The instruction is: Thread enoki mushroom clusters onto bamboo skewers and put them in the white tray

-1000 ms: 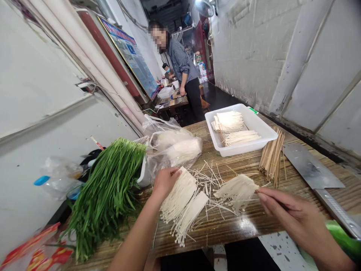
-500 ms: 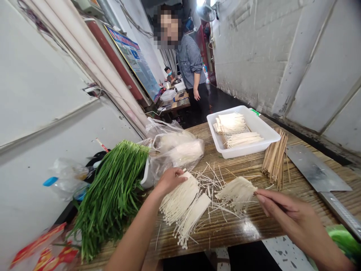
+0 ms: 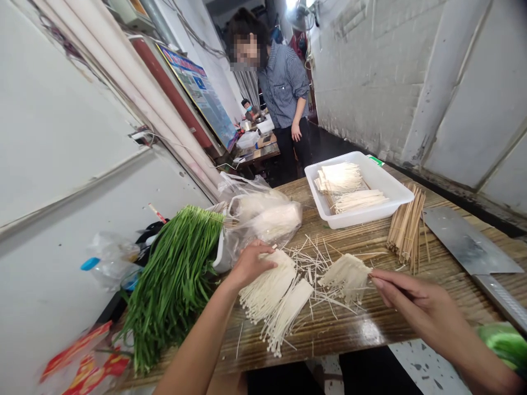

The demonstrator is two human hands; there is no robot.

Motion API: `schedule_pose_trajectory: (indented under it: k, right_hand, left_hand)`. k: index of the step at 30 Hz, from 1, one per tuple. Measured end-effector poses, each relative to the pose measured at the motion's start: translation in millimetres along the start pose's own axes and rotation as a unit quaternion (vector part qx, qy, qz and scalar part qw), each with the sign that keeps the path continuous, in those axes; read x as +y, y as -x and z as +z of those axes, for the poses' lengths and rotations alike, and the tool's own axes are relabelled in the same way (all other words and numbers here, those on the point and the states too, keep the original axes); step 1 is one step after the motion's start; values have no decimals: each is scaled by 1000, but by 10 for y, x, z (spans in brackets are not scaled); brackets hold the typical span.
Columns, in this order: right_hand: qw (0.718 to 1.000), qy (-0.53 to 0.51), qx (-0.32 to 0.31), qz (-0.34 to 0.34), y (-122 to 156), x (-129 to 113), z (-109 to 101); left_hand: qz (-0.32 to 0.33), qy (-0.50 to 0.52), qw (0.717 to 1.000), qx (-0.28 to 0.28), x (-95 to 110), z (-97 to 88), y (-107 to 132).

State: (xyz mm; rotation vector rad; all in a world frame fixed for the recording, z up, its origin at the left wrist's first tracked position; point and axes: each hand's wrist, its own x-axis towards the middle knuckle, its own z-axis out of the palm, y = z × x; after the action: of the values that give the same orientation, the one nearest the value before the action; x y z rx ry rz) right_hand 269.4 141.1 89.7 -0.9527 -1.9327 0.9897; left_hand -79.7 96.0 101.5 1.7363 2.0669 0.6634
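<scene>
While the right hand (image 3: 422,307) pinches an enoki fan (image 3: 345,275) at its right end, left hand (image 3: 252,265) touches the enoki pile (image 3: 269,288), grip unclear. White tray (image 3: 370,215): far right on desk (image 3: 337,341).

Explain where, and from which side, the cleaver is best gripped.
Probably by its handle, from the near right: the cleaver lies flat, handle angled toward the wearer's right, broad blade farther away. The right hand is nearest, but is holding enoki mushrooms.

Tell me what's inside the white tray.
White tray: two batches of enoki mushrooms, thin brown sticks beside them. Whatever lies beneath the mushrooms is covered.
</scene>
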Motion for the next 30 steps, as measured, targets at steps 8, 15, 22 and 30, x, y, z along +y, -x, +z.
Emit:
schedule_pose_trajectory:
  k: [8, 15, 22, 30]
  right_hand:
    - [1000, -8, -10, -8, -59, -38, 78]
    - [999, -22, -26, -38, -155, -238, 174]
    - [990, -22, -88, -104, -295, -489, 360]
    - [976, 16, -94, -196, -511, -663, 495]
  left_hand:
    - [32, 37, 996, -72, 162, -175, 144]
    - [-8, 127, 989, -81, 153, -299, 225]
    - [-35, 212, 975, -64, 200, -504, 262]
    - [-35, 348, 937, 3, 441, -627, 231]
